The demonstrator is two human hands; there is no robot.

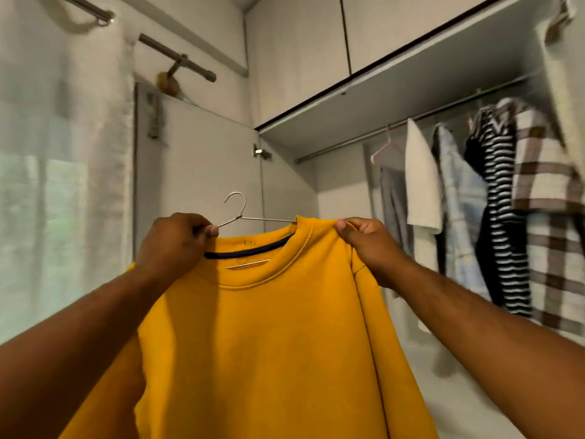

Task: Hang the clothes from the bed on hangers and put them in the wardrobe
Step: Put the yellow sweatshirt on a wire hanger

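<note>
A mustard-yellow sweatshirt (269, 343) of thick, soft knit, with a ribbed round collar and a dark navy band inside the neck, is held up in mid-air in front of an open pale grey wardrobe (395, 99). A thin silver wire hanger (262, 219) sits partly inside it. The hook and one slanting arm stand clear above the collar, a short length of the lower bar shows through the neck opening, and the rest is hidden by fabric. The left hand (172, 245) has its fingers curled, pinching the hanger's near arm at the collar edge. The right hand (364, 245) pinches the fabric at the other shoulder, thumb on top. The sweatshirt's hem and sleeves run off the bottom of the view.

To the right, a metal rail (348, 141) inside the wardrobe carries a pink plastic hanger (384, 148), a white garment (422, 179), a pale blue denim piece (459, 201), a black-and-white striped top (500, 185) and a brown-and-cream checked shirt (544, 172) (all blurred, and their own hangers are mostly hard to make out). The flat wardrobe door (196, 160) stands open behind the hands. A sheer white curtain (63, 153) fills the left side.
</note>
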